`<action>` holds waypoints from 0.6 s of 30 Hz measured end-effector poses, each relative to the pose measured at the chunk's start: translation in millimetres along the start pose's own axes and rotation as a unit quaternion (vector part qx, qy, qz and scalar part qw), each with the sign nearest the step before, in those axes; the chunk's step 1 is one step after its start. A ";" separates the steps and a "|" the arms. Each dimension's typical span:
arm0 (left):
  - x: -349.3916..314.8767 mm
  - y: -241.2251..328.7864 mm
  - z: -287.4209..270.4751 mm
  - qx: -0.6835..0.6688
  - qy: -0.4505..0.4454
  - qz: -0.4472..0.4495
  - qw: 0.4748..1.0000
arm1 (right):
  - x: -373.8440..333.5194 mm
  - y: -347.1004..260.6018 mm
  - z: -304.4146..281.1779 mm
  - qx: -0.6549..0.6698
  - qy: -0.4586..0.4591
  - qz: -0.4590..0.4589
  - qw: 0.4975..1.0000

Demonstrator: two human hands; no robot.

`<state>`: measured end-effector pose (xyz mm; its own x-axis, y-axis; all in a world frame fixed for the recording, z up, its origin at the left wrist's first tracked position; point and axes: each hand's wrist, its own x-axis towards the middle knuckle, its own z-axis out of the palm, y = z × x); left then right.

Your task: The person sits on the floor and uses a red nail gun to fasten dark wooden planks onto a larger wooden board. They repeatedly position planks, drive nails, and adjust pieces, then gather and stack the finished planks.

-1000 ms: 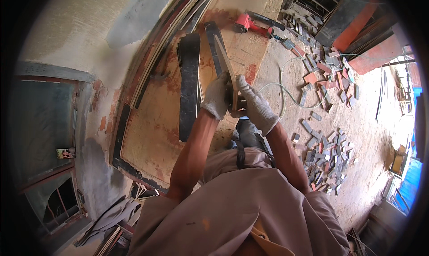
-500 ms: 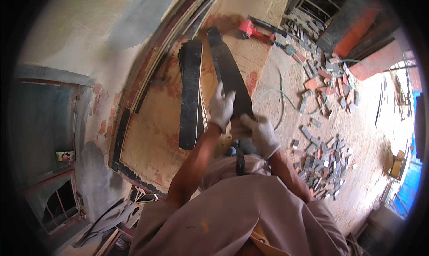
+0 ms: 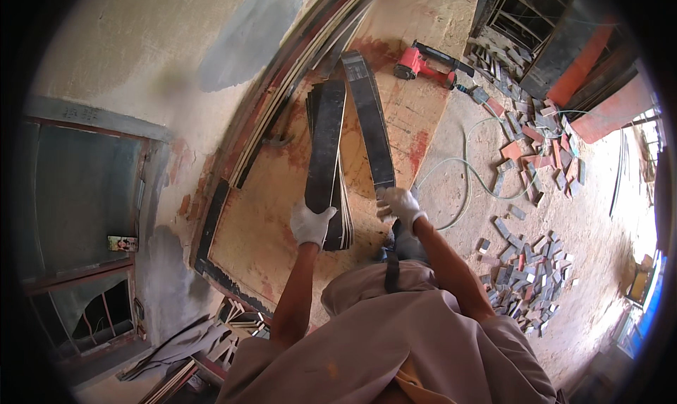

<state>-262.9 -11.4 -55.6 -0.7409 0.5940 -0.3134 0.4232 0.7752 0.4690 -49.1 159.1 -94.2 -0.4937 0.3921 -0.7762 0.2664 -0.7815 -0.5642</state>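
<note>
White-gloved in the head view, your left hand [image 3: 312, 224] lies against the seven o'clock edge of a stack of strips [image 3: 326, 139], thumb stretched across the dark top face. Its fingers are spread wide; whether they grip any strip, you cannot be told from this angle. The stack stands just above the middle, towards twelve o'clock, black on its upper face, its pale edges fanned at the near end. Your right hand [image 3: 400, 205], gloved too, sits at the six o'clock end of a single strip [image 3: 369, 115], the fingers curled and narrow beside that end, though it cannot be told if they hold it. That strip slants between twelve and one o'clock, apart from the stack at its far end. Both rest on a plywood worktop [image 3: 257, 213] stained with red patches. Towards one o'clock on the same worktop lies a red and black nail gun [image 3: 425, 64], and a pale hose [image 3: 468, 175] loops around three o'clock. Out past it on the floor [image 3: 451, 256], small grey and reddish blocks [image 3: 536, 263] are heaped between three and four o'clock, with more scattered at about two. At nine o'clock you have a dark window [image 3: 88, 199] set in the wall [image 3: 141, 58].
</note>
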 end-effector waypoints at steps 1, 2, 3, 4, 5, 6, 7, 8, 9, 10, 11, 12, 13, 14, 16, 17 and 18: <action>-3.9 18.3 -11.0 -0.049 -0.013 0.014 0.999 | -3.2 18.1 -11.2 -0.058 -0.056 -0.084 0.993; -7.9 35.7 -29.6 -0.111 -0.052 0.005 0.992 | -23.3 17.9 0.3 -0.123 -0.049 -0.114 0.985; -10.1 41.6 -42.3 -0.170 -0.087 -0.009 0.982 | -56.9 4.2 24.4 -0.187 -0.050 -0.144 0.971; -10.2 48.6 -38.7 -0.305 -0.086 -0.008 0.948 | -86.0 -10.7 40.6 -0.175 -0.080 -0.153 0.969; -18.6 91.7 -53.2 -0.449 -0.167 -0.076 0.875 | -107.6 -23.6 46.1 -0.162 -0.096 -0.163 0.969; -19.4 111.3 -57.7 -0.498 -0.200 -0.077 0.841 | -122.1 -32.0 54.0 -0.141 -0.122 -0.206 0.961; -20.1 125.7 -58.3 -0.543 -0.231 -0.080 0.803 | -127.9 -34.4 62.7 -0.131 -0.127 -0.241 0.953; -20.5 140.4 -57.5 -0.556 -0.227 -0.087 0.795 | -144.6 -46.4 77.7 -0.146 -0.077 -0.295 0.941; -19.4 155.0 -56.6 -0.569 -0.223 -0.091 0.786 | -162.9 -61.4 88.2 -0.161 -0.026 -0.349 0.923; -17.7 164.1 -54.8 -0.580 -0.216 -0.098 0.779 | -172.2 -72.0 88.9 -0.211 -0.006 -0.302 0.930; -11.2 167.2 -47.6 -0.521 -0.199 -0.117 0.822 | -177.4 -82.9 88.4 -0.260 0.014 -0.254 0.932; -11.9 178.2 -39.1 -0.456 -0.172 -0.073 0.870 | -179.3 -89.2 83.5 -0.309 0.044 -0.202 0.928; -14.7 185.3 -36.5 -0.386 -0.136 -0.032 0.912 | -175.3 -86.4 78.7 -0.301 0.068 -0.205 0.929; -4.2 173.1 -15.5 -0.362 -0.126 -0.004 0.924 | -161.3 -76.2 69.8 -0.294 0.090 -0.207 0.929; 5.0 153.4 23.8 -0.345 -0.043 0.062 0.936 | -93.2 -21.3 24.8 -0.037 0.039 -0.245 0.968; 5.7 130.8 37.9 -0.310 0.038 0.058 0.948 | -89.9 -22.8 22.2 -0.058 0.056 -0.245 0.966; 2.8 119.3 41.0 -0.129 0.075 0.095 0.984 | -73.0 -10.7 0.9 -0.062 0.058 -0.224 0.971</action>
<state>-193.1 91.6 -34.4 -0.7380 0.6695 -0.0845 0.4290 0.5622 0.7070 -16.7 138.4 -31.3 -0.4880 0.7373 -0.4671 0.1468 -0.4582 -0.8766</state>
